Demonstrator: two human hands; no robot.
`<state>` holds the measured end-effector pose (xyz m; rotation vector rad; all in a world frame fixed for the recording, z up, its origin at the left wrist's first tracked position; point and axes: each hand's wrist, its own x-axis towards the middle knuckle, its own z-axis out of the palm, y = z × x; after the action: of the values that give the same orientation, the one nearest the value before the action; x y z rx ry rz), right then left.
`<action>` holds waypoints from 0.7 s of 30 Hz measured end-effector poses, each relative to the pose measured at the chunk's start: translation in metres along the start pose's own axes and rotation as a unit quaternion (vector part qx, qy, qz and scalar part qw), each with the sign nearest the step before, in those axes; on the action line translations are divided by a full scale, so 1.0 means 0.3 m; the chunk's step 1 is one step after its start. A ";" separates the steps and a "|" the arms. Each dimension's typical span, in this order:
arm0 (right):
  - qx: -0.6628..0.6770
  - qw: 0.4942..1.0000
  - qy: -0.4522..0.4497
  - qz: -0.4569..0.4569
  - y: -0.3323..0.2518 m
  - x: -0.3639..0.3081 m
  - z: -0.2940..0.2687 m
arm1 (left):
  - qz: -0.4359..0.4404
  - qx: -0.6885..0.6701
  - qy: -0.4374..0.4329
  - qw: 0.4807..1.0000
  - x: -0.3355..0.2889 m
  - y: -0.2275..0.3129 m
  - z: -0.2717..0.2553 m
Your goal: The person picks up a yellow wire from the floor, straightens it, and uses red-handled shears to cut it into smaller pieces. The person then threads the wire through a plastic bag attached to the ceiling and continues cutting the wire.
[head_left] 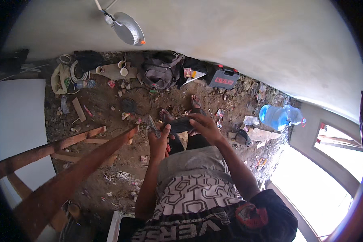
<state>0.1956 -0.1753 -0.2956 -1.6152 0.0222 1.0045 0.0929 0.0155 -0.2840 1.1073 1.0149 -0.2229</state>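
My left hand (pixel 159 139) is closed round a pair of pliers (pixel 152 123), with the metal nose pointing away from me and a bit of red handle below the fingers. A dark, flat, oblong object (pixel 181 126) spans the gap between my hands, in front of my waist. My left thumb and fingertips touch its left end. Its right end is pinched by my right hand (pixel 204 126). I cannot make out what kind of thing it is. Both hands are above my feet, over the dirt floor.
Wooden beams (pixel 80 177) rise at the left beside a white panel (pixel 20 121). By the wall lie a backpack (pixel 162 71), a tool case (pixel 224 78), cups (pixel 122 64) and coiled cable (pixel 77 74). Blue water jugs (pixel 274 117) lie at the right. A round lamp (pixel 128 29) hangs above.
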 end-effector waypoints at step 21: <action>-0.778 0.595 -0.064 -0.191 1.164 2.341 -0.585 | -0.166 -0.156 0.160 0.960 1.027 -1.232 0.319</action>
<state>0.5616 -0.0900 -1.0060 -2.8329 -1.6838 0.6645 0.0936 -0.1416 -0.7487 0.6926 1.4731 -0.1466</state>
